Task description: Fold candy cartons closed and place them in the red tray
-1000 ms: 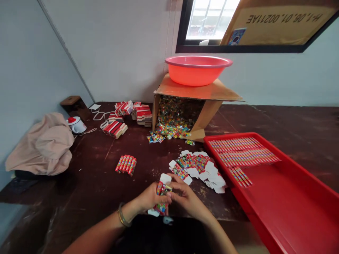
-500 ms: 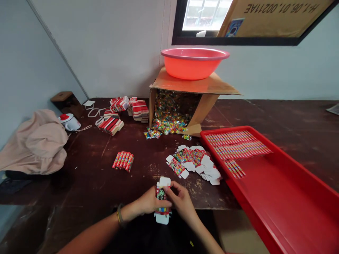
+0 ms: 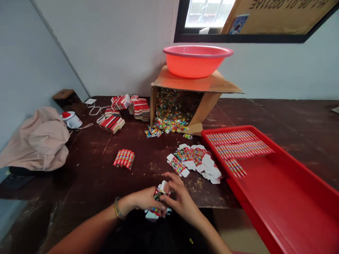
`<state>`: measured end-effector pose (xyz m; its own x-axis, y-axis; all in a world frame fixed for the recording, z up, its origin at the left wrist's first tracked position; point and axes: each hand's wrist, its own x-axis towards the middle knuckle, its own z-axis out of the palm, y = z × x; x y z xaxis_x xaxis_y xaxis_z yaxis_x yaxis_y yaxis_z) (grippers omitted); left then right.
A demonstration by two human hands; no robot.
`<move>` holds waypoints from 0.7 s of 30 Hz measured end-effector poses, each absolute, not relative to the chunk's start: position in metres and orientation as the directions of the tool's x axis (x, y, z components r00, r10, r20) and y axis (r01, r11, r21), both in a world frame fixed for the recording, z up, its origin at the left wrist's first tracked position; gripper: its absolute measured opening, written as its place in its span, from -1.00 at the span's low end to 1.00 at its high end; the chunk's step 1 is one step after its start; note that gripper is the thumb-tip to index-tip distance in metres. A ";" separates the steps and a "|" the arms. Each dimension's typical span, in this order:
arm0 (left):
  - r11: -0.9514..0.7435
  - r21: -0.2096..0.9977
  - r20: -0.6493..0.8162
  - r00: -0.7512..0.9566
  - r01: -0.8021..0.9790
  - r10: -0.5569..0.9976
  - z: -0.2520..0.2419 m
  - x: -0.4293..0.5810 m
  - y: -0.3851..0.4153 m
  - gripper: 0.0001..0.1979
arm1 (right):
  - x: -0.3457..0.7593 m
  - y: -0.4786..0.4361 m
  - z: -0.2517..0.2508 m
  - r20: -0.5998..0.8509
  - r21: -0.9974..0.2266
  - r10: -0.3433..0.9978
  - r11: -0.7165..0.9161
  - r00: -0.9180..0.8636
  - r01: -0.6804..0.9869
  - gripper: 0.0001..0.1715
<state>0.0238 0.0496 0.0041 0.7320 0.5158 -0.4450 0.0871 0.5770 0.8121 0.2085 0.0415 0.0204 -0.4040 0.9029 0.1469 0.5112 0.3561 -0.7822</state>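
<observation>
A small printed carton (image 3: 156, 211) with white end flaps is tilted between my hands, just off the table's near edge. My left hand (image 3: 147, 199) is wrapped round its left side. The fingers of my right hand (image 3: 178, 197) are bent and touch the carton's upper right part, with the index finger raised. Behind my hands, flat unfolded cartons (image 3: 194, 160) lie in a loose pile. Closed red boxes (image 3: 124, 158) stand in a short row to the left. The red tray (image 3: 286, 190) holds rows of filled boxes (image 3: 242, 150) at its far end.
An open cardboard box (image 3: 209, 106) on its side spills wrapped candies (image 3: 172, 118); a pink basin (image 3: 197, 61) rests on it. Carton bundles (image 3: 112, 123), a white teapot (image 3: 71, 120) and a beige cloth (image 3: 39, 141) are at the left. The table (image 3: 92, 180) is dark brown.
The carton has tilted, its lower end swinging left. My right hand's fingers have spread and lifted around its upper end. The view has shifted slightly.
</observation>
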 end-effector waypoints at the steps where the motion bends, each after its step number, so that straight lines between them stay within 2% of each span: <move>1: 0.573 0.811 -0.461 0.731 0.118 0.503 0.004 0.025 0.049 -0.72 | 0.211 0.042 0.024 0.089 -0.814 0.886 0.327 -0.454 0.480 -0.82; 4: 0.578 0.797 -0.532 0.652 0.172 0.540 0.003 0.032 0.046 -0.63 | 0.217 0.044 0.034 -0.029 -0.883 0.814 0.251 -0.580 0.397 -0.82; 7: 0.495 0.863 -0.458 0.563 0.099 0.687 -0.002 0.041 0.047 -0.60 | 0.219 0.049 0.036 -0.046 -0.941 0.807 0.163 -0.589 0.296 -0.76; 10: 0.386 0.922 -0.358 0.467 0.040 0.808 -0.006 0.044 0.050 -0.62 | 0.214 0.050 0.027 -0.028 -0.970 0.875 0.093 -0.483 0.225 -0.75; 13: 0.379 0.924 -0.359 0.466 0.054 0.809 -0.005 0.037 0.051 -0.59 | 0.205 0.042 0.012 -0.015 -0.992 0.955 0.023 -0.296 0.127 -0.78; 16: 0.349 0.937 -0.318 0.382 -0.012 0.867 0.001 0.031 0.047 -0.63 | 0.198 0.031 0.001 -0.078 -0.996 0.988 -0.084 -0.133 -0.036 -0.62; 18: 0.289 0.957 -0.265 0.315 -0.031 0.911 0.005 0.029 0.043 -0.67 | 0.198 0.026 -0.004 -0.132 -0.982 0.983 -0.147 -0.127 -0.116 -0.55; 21: 0.200 0.980 -0.195 0.296 0.013 0.935 0.006 0.032 0.041 -0.73 | 0.200 0.026 -0.007 -0.170 -0.970 0.977 -0.189 -0.126 -0.153 -0.57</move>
<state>0.0323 0.0410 0.0059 0.2959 0.9351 -0.1951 0.0133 0.2002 0.9797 0.1996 0.0257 -0.0073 -0.1258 0.9773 -0.1703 -0.1526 -0.1887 -0.9701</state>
